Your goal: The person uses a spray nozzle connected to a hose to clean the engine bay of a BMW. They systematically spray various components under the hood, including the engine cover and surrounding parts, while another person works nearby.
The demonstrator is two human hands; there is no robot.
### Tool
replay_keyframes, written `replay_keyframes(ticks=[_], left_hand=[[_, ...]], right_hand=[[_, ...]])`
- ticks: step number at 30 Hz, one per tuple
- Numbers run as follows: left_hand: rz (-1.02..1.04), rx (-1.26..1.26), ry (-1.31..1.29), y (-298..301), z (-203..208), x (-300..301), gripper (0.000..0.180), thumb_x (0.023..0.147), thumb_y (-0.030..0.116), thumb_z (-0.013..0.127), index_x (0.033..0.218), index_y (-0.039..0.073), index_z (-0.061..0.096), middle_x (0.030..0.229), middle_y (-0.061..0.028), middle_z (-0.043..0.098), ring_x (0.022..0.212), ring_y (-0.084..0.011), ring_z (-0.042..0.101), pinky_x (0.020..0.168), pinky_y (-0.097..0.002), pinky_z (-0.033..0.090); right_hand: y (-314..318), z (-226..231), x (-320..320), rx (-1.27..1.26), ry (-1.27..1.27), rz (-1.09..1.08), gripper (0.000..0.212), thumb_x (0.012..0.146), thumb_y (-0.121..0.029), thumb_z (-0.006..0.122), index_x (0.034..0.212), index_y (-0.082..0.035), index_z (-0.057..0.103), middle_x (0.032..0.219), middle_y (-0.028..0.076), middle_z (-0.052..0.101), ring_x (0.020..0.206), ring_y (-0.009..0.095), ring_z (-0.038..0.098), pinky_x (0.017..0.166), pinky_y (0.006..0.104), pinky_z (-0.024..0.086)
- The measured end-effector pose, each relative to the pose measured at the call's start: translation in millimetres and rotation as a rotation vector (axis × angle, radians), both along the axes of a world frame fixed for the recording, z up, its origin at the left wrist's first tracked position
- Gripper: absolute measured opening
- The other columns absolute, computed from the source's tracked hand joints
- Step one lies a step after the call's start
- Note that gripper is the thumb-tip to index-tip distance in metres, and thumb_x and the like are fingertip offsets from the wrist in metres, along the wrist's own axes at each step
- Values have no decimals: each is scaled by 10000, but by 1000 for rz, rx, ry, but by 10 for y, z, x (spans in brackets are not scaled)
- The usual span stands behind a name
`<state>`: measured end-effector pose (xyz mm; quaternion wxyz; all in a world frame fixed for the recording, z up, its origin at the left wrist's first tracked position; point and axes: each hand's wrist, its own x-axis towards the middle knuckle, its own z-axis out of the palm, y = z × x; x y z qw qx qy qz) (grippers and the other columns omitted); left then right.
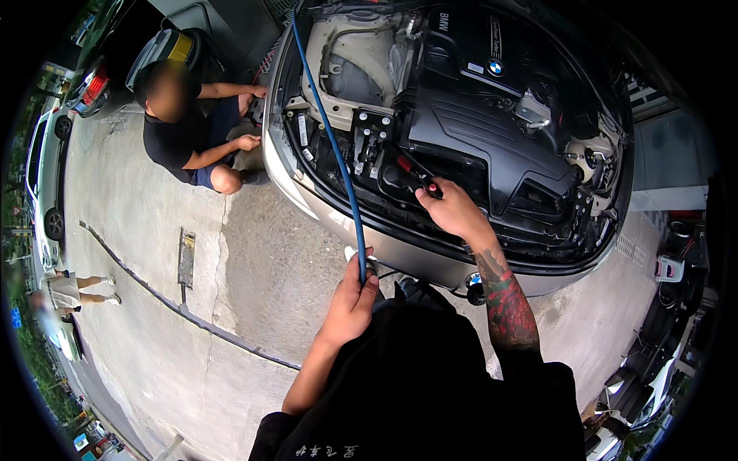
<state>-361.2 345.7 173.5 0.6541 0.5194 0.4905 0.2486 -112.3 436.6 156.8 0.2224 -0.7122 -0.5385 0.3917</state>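
"Black-and-red handheld tool (416, 175) first: where is it?"

"Above the front of the engine bay (355, 50), just ahead of the ribbed dark-grey plastic engine cover (469, 134). The right hand (453, 209) is curled around its rear end, and its red part points to the upper left. Whether it touches anything below, I cannot tell."

"And the left hand (350, 307)?"

"Gripping the long, blue flexible hose (340, 157), which runs across the silver-beige bodywork (427, 260) and over the bay. The hose's lower end is lost behind that hand, so I can't say if it joins the tool."

"How would you work from there?"

"I'd let the left hand carry the hose's weight with a little slack, and lift it clear of the paint; dragging could scuff it."

"And the tool?"

"Light grip, short, controlled movements. That metal bracket with silver bolts (372, 144) lies near its tip, so a knock there seems the likeliest slip."

"Anyone close?"

"A co-worker in a black shirt (165, 146) crouches beside the car; I'd aim away from there."
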Motion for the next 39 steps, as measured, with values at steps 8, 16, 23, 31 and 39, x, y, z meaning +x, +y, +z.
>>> replay_keyframes(ticks=[8, 16, 23, 31, 39], left_hand=[[-135, 232, -57, 212, 31, -168, 509, 962, 30, 495, 1434, 14, 303, 774, -93, 477, 647, -225, 512, 624, -332, 426], [-193, 156, -108, 439, 229, -473, 540, 959, 12, 500, 1453, 19, 280, 767, -68, 463, 671, -198, 498, 657, -308, 420], [-245, 185, -150, 505, 237, -645, 555, 957, 14, 496, 1456, 26, 251, 748, -104, 487, 647, -264, 541, 627, -348, 431], [-237, 164, -171, 555, 219, -770, 553, 962, 24, 496, 1456, 30, 247, 755, -112, 496, 656, -274, 553, 637, -354, 440], [-246, 178, -201, 596, 268, -836, 560, 960, 32, 502, 1456, 28, 244, 767, -131, 503, 692, -302, 576, 659, -372, 450]], right_hand=[[682, -52, -567, -261, 205, 13, 327, 946, -322, 567, 850, -13, 611, 582, 26, 518, 420, 152, 456, 426, 340, 369], [1272, -24, -986, -329, 109, 57, 376, 933, -323, 565, 773, 16, 576, 515, 17, 460, 358, 146, 420, 371, 351, 337], [1548, -94, -1080, -378, 116, 42, 351, 943, -324, 564, 895, 22, 594, 535, 3, 462, 357, 140, 416, 374, 346, 352], [1551, -84, -1212, -340, 5, 46, 361, 940, -336, 577, 921, 24, 592, 556, 11, 480, 371, 137, 435, 381, 337, 352], [1442, 139, -1280, -433, -1, 88, 349, 909, -309, 592, 993, 29, 585, 561, 18, 480, 368, 139, 434, 365, 333, 336]])
